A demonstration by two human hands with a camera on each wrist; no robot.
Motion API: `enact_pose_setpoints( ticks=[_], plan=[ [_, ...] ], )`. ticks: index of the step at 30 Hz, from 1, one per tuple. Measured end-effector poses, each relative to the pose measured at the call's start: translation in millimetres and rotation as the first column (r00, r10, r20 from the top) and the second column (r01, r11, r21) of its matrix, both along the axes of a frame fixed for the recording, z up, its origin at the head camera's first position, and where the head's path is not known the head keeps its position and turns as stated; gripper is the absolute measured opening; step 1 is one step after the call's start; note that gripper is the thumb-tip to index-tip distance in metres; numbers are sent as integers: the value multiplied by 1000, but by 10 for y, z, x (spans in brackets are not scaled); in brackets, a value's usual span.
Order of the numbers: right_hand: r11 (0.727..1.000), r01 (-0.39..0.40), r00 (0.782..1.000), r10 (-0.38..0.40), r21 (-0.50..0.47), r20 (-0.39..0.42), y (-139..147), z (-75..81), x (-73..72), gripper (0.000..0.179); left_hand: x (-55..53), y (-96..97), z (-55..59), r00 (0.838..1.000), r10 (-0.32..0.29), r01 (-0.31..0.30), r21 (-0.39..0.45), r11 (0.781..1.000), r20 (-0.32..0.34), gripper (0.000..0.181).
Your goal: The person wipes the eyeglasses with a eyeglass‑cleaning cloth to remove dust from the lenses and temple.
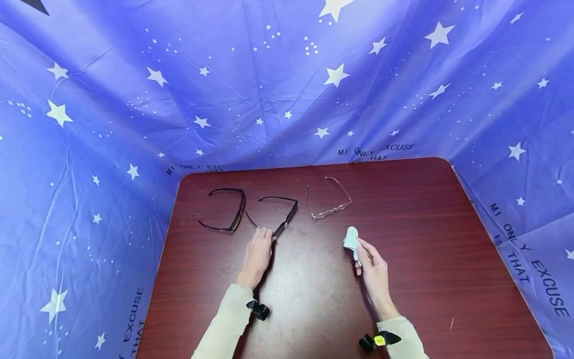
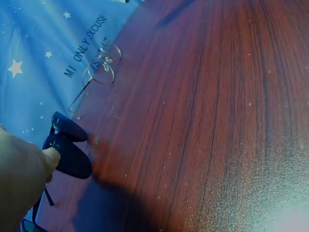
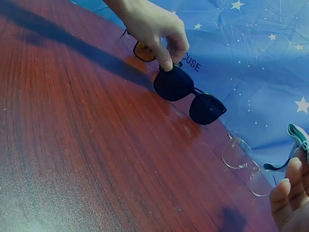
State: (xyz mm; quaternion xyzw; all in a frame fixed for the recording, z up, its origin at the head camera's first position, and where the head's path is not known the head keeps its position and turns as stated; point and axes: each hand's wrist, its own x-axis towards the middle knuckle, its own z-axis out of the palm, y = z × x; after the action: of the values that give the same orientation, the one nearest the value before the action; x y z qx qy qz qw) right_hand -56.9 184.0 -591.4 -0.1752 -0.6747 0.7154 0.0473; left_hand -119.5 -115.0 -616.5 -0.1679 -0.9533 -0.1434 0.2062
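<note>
My left hand (image 1: 259, 252) pinches the near corner of black sunglasses (image 1: 291, 212), thumb against the frame by one dark lens. Both temples stand unfolded, pointing left in the head view. In the right wrist view the two dark lenses (image 3: 174, 84) face the camera below the pinching left hand (image 3: 149, 24). Farther right, my right hand (image 1: 375, 274) holds a small crumpled pale green cloth (image 1: 351, 238) between thumb and fingers, above the table. Part of that cloth (image 3: 299, 135) shows at the right wrist view's edge, beside the fingers.
Black-framed glasses (image 1: 242, 202) with yellowish lenses lie left of the sunglasses, temples unfolded. Thin wire-framed clear glasses (image 1: 332, 212) lie toward the back, between and beyond the hands. The dark red wooden table (image 1: 417, 214) is bordered by a blue star-patterned curtain (image 1: 269, 89).
</note>
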Motion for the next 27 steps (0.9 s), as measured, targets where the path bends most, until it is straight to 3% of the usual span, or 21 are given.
enact_pose_setpoints(
  ticks=[4, 7, 11, 14, 17, 22, 27],
  plan=[
    [1000, -1, 1000, 1, -11, 18, 13, -3, 13, 37, 10, 38, 15, 999, 48, -49, -56, 997, -25, 20],
    [1000, -6, 1000, 7, -16, 12, 17, -7, 21, 37, 0, 118, 82, 994, 81, -83, -35, 996, -75, 26],
    [1000, -3, 1000, 3, -11, 12, 22, -24, 31, 37, -69, 306, 206, 993, 23, -17, 54, 998, -117, 31],
    [1000, 6, 1000, -6, -15, 13, 17, -43, 28, 36, -155, 474, 267, 996, -56, 61, 62, 996, -75, 29],
    [1000, 6, 1000, -5, -19, 4, 4, -59, 19, 36, -246, 623, 278, 995, -100, 101, 25, 995, -23, 28],
    [1000, -10, 1000, 10, -17, 4, -11, -63, 20, 38, -382, 805, 232, 991, -131, 131, -60, 990, 6, 36],
    [1000, -7, 1000, 7, -14, 13, -3, -58, 46, 38, -488, 929, 149, 988, -132, 142, -156, 977, 77, 43]
  ],
)
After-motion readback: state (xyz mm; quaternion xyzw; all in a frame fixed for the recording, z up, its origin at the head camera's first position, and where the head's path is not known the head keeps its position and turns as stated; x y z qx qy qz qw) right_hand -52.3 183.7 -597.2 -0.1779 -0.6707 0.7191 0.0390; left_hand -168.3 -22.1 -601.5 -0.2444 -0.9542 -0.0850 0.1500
